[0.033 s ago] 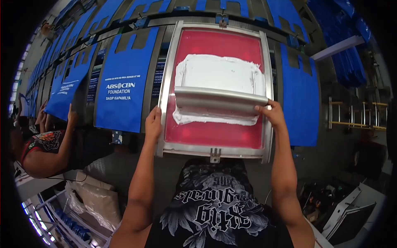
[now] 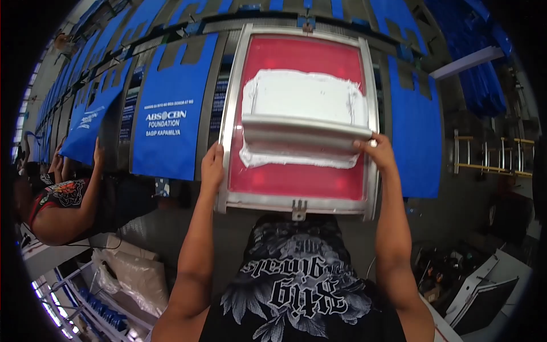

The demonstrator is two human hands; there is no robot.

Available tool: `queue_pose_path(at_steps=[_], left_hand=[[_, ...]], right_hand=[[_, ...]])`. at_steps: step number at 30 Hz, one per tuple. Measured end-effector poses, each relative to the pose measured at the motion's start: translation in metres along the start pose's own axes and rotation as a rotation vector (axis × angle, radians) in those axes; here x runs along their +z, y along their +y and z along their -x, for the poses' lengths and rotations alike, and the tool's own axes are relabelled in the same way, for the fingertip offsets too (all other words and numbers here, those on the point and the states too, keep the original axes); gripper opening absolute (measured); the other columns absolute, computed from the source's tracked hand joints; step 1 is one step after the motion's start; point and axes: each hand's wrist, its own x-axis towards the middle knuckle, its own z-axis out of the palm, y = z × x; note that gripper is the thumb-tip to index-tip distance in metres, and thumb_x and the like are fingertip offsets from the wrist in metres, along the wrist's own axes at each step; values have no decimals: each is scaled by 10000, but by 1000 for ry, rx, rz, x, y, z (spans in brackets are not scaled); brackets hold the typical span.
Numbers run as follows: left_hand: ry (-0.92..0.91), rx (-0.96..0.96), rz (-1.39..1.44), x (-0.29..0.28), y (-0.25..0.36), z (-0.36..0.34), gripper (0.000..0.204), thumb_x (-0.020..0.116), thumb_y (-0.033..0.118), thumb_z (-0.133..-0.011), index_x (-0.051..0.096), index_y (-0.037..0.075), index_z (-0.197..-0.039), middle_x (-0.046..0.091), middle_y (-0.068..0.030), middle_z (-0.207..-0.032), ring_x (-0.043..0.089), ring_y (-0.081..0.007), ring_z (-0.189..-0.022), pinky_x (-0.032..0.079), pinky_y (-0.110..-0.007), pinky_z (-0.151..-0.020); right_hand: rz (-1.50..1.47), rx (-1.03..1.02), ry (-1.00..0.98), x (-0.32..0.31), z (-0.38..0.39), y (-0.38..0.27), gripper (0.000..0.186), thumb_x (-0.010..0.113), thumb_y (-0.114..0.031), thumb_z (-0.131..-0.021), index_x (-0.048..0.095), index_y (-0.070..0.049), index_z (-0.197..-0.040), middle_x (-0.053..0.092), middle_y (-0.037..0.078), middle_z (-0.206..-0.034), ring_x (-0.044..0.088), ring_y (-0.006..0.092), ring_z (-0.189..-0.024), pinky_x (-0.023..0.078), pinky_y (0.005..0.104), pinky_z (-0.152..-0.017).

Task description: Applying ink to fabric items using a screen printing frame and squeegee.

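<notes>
In front of me lies a screen-printing frame (image 2: 228, 122) with silver rails and red mesh. White ink (image 2: 307, 94) covers the middle of the mesh in a thick patch. A wide metal squeegee (image 2: 302, 134) rests across the lower part of that ink, tilted. My right hand (image 2: 379, 153) is closed on its right end, thumb on the near face, close to the right rail. My left hand (image 2: 212, 164) grips the frame's left rail, its fingers partly hidden. What lies beneath the frame is hidden.
Blue bags (image 2: 165, 114) lie in rows on dark boards, one with white print left of the frame, another blue bag (image 2: 413, 137) right of it. A co-worker (image 2: 68, 199) at left holds a bag's lower edge. A yellow ladder (image 2: 496, 154) lies at right; hinge clamps (image 2: 307, 25) line the rail behind.
The frame, squeegee and bags appear slightly higher in the picture. Both hands keep their grips.
</notes>
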Motion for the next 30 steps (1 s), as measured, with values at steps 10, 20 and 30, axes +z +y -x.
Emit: queue_pose_path(at_steps=[10, 20, 30], left_hand=[[-63, -21, 167, 9, -15, -15, 503, 474, 408, -964, 550, -8, -1236, 622, -124, -1138, 550, -169, -1050, 410, -283, -918], [-46, -75, 141, 7, -14, -11, 500, 458, 405, -970, 548, -4, -1244, 615, -132, -1158, 547, -171, -1075, 408, -292, -932], [-14, 252, -414, -4, 44, -2, 491, 607, 335, -868, 543, 24, -1241, 609, -198, -1099, 562, -321, -1074, 398, -360, -966]], right_hand=[[-96, 31, -33, 9, -9, 8, 348, 797, -167, -705, 689, -1, -991, 643, 34, -819, 590, 128, -796, 452, 264, -767], [-47, 50, -71, 7, 1, 6, 358, 779, -160, -727, 673, -4, -1030, 667, 61, -968, 593, 140, -906, 460, 286, -829], [566, -72, -154, 2, 20, -29, 381, 755, -131, -613, 684, -10, -967, 677, 168, -920, 627, 283, -905, 466, 350, -843]])
